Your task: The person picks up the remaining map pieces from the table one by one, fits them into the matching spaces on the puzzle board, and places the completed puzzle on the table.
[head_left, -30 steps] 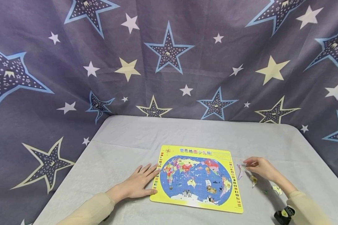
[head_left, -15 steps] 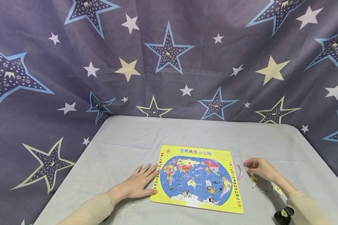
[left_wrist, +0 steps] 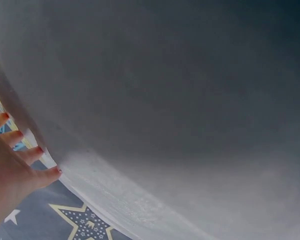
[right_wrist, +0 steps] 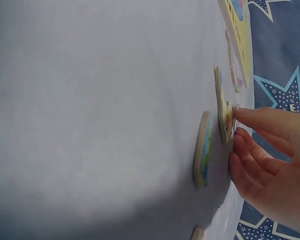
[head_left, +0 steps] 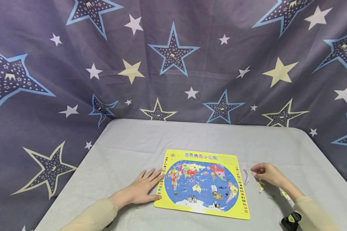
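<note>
A yellow-framed world map puzzle board [head_left: 202, 215] lies flat on the table. My left hand [head_left: 143, 189] rests spread at the board's left edge, its fingertips on the yellow border. To the right of the board, my right hand [head_left: 269, 175] pinches a small reddish puzzle piece [head_left: 253, 173] between thumb and fingers, low over the cloth. Most of that piece is hidden by the fingers. A pinkish puzzle piece [head_left: 246, 177] lies between board and hand. Just below the fingers is a yellowish puzzle piece [head_left: 260, 185]; in the right wrist view, the thumb [right_wrist: 260, 118] is close beside it.
A small green piece [head_left: 271, 197] and a pale piece [head_left: 285, 195] lie near the right forearm. Dark star-patterned fabric [head_left: 173, 80] hangs behind the grey-covered table [head_left: 133, 138]. A black wrist device [head_left: 291, 221] sits under the right sleeve.
The right fingers have shifted slightly, and a small reddish piece now shows at their tips. The left hand and the board have stayed in place.
</note>
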Demonstrator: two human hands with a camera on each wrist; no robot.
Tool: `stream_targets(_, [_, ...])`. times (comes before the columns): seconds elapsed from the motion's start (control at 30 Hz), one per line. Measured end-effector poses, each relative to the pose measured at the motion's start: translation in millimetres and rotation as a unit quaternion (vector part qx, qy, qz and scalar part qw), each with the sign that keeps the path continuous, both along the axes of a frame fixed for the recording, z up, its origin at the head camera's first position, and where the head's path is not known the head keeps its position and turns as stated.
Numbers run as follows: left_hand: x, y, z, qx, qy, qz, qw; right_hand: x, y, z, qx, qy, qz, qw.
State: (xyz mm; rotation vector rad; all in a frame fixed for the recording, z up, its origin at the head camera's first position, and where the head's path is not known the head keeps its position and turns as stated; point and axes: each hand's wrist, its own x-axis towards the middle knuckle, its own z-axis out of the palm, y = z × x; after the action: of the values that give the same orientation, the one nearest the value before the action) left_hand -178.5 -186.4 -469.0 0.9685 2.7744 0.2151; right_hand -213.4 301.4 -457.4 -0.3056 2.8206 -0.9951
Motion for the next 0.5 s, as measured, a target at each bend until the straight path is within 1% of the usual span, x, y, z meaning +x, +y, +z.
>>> stream_targets(0.5, [0.5,-0.3,1.0,0.003,-0.006,-0.001,1.0000,-0.3,1.8,-3.9,0.014,0.010,-0.013,0.9998])
